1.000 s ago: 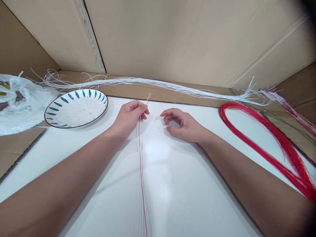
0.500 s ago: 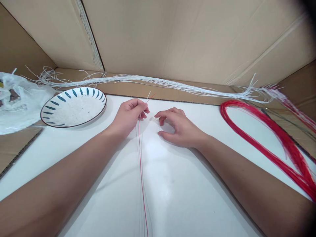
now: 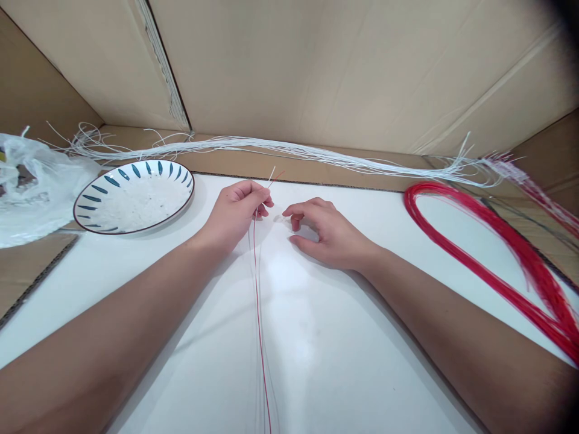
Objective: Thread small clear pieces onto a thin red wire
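Head view shows a plate (image 3: 136, 171), then the left hand (image 3: 237, 208) pinching a red string (image 3: 259, 313) that trails nearward; the right hand (image 3: 325, 232), half-open, grips nothing visible; farther right lies a red bundle (image 3: 540, 277).

A thin red strand (image 3: 259, 325) and a thin white strand (image 3: 272, 173) are pinched together in the left hand (image 3: 242, 208), their short ends splayed apart; the long red portion, slightly bowed, is cut off by the view's lower edge

left grip (image 3: 242, 207): bare hand | right grip (image 3: 328, 234): bare hand | left forearm (image 3: 131, 313): bare, tapered | right forearm (image 3: 436, 316): bare, tapered
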Available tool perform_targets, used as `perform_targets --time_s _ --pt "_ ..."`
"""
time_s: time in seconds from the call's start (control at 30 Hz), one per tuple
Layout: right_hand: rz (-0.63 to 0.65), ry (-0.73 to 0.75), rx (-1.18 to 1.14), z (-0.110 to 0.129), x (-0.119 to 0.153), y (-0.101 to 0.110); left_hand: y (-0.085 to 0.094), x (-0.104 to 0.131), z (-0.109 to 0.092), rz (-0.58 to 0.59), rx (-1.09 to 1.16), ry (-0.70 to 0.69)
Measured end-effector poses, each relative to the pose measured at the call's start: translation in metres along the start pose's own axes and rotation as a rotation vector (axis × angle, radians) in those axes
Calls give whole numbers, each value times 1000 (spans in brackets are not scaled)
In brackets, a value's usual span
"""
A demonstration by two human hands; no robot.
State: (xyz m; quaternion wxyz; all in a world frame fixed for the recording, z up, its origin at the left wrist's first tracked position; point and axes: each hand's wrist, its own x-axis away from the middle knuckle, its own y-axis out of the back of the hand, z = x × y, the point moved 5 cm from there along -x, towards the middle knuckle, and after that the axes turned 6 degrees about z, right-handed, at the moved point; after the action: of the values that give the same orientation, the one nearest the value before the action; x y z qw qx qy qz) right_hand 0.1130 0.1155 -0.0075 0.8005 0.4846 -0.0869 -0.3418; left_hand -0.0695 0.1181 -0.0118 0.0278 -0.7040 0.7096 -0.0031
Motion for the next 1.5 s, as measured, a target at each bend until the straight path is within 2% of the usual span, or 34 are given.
perform_targets --time_s 0.5,1.2,1.27,1.33,1.43,1.5 --pt "-22 36 32 4 -1 -1 1 -1 1 15 -11 -13" --pt "-24 -5 -16 1 1 2 0 1 -1 9 5 -3" --pt "-36 -7 -83 -1 1 4 0 1 -1 6 5 -4" --pt "-78 -44 -246 -11 2 8 1 1 -1 3 5 -5" --pt "-222 -180 -552 -39 4 20 1 0 0 6 5 -1" --pt "-309 -264 -673 -60 8 28 2 0 1 9 5 3"
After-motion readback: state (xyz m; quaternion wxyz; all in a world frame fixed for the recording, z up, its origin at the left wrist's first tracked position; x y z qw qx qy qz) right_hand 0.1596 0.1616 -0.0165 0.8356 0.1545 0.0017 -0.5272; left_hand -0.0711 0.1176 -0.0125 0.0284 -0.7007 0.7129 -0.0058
